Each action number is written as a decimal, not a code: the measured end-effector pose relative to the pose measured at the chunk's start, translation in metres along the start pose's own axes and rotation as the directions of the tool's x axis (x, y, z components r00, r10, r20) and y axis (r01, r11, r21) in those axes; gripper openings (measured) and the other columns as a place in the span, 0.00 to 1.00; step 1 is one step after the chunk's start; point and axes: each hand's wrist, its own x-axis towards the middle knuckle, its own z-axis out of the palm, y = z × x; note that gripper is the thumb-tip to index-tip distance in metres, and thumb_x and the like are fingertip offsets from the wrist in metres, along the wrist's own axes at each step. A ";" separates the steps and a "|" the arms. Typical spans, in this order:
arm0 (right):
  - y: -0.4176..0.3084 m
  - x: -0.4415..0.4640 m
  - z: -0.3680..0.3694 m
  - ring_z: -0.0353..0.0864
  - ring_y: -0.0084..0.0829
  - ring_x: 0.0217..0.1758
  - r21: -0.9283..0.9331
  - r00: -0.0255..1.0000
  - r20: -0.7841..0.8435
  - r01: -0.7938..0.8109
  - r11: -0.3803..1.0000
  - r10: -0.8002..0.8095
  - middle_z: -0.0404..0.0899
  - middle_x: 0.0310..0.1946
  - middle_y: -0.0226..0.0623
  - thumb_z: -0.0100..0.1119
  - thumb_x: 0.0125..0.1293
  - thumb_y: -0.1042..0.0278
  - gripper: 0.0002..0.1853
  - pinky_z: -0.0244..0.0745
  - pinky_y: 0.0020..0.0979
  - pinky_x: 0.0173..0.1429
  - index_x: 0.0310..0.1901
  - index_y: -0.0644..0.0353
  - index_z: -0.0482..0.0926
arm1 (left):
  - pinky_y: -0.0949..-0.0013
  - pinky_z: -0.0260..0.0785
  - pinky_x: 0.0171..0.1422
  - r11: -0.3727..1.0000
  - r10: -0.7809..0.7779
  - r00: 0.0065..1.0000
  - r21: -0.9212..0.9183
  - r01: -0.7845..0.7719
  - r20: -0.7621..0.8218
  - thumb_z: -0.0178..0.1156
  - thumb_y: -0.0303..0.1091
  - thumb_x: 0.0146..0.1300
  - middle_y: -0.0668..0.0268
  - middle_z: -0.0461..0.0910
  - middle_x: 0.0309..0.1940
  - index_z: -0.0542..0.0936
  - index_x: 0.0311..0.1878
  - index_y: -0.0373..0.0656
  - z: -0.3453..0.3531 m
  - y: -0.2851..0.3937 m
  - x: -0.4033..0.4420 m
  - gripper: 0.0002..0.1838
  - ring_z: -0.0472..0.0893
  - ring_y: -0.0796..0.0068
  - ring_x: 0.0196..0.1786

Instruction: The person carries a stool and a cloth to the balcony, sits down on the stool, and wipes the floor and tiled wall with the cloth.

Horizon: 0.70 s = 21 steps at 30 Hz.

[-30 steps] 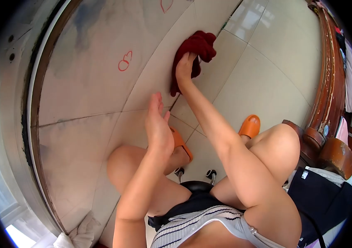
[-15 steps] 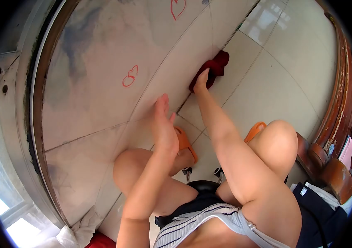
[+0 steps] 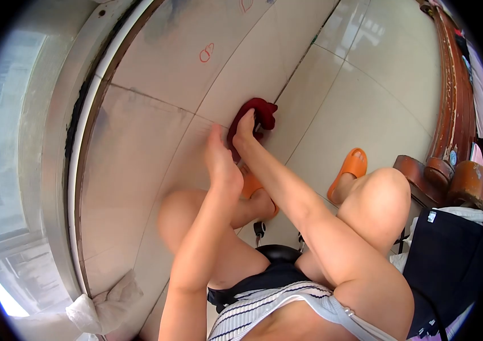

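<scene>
A bunched dark red cloth (image 3: 263, 109) lies against the tiled wall low down, near where it meets the floor. My right hand (image 3: 245, 129) grips it, with the fingers partly hidden by the cloth's folds. Just to the left, my left hand (image 3: 223, 163) is held flat with straight fingers and nothing in it. Its fingertips are close to the wall tiles (image 3: 139, 148); whether they touch cannot be made out.
Orange slippers (image 3: 355, 163) are on my feet, and I sit low on a black seat (image 3: 279, 253). Worn brown wooden furniture (image 3: 451, 85) stands at right, with dark folded clothing (image 3: 451, 261) below. A metal-framed window (image 3: 14, 148) is at left, with whitish fabric (image 3: 105, 307) beneath it.
My right hand has drawn the red cloth along the wall's base, closer to me and to my left hand. The left hand stays flat. The camera view has shifted, showing more window.
</scene>
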 end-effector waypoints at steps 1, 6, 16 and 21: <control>-0.004 -0.014 0.004 0.54 0.31 0.67 0.027 1.000 0.023 0.002 1.000 -0.003 0.52 0.66 0.31 0.30 0.69 0.44 0.32 0.48 0.33 0.70 0.67 0.58 0.50 | 0.61 0.39 0.71 0.998 -0.045 0.997 -0.056 0.041 -0.061 0.44 0.49 0.65 0.63 0.57 0.66 0.60 0.64 0.39 -0.002 0.004 -0.011 0.30 0.51 0.68 0.70; -0.041 -0.100 0.014 0.59 0.30 0.63 0.283 0.969 0.245 -0.054 0.958 -0.018 0.59 0.62 0.29 0.32 0.70 0.46 0.27 0.53 0.33 0.67 0.62 0.55 0.59 | 0.61 0.39 0.70 0.981 -0.030 0.997 -0.195 0.016 -0.072 0.46 0.49 0.64 0.63 0.58 0.66 0.60 0.64 0.39 -0.044 0.004 -0.013 0.31 0.53 0.70 0.69; -0.187 -0.213 -0.031 0.67 0.36 0.58 0.349 0.563 0.794 -0.112 0.930 -0.229 0.70 0.54 0.36 0.34 0.66 0.41 0.29 0.62 0.39 0.64 0.55 0.57 0.68 | 0.58 0.41 0.69 0.982 0.140 0.981 -0.146 -0.121 0.134 0.46 0.52 0.63 0.62 0.63 0.63 0.63 0.63 0.39 -0.095 -0.002 -0.017 0.31 0.59 0.68 0.66; -0.209 -0.243 -0.047 0.70 0.34 0.56 0.173 0.531 0.838 -0.036 0.984 -0.128 0.73 0.51 0.35 0.37 0.67 0.44 0.27 0.65 0.37 0.61 0.53 0.58 0.71 | 0.64 0.52 0.67 0.916 0.388 0.884 -0.218 -0.338 0.262 0.52 0.57 0.59 0.50 0.56 0.64 0.54 0.65 0.34 -0.105 0.019 -0.040 0.42 0.59 0.59 0.67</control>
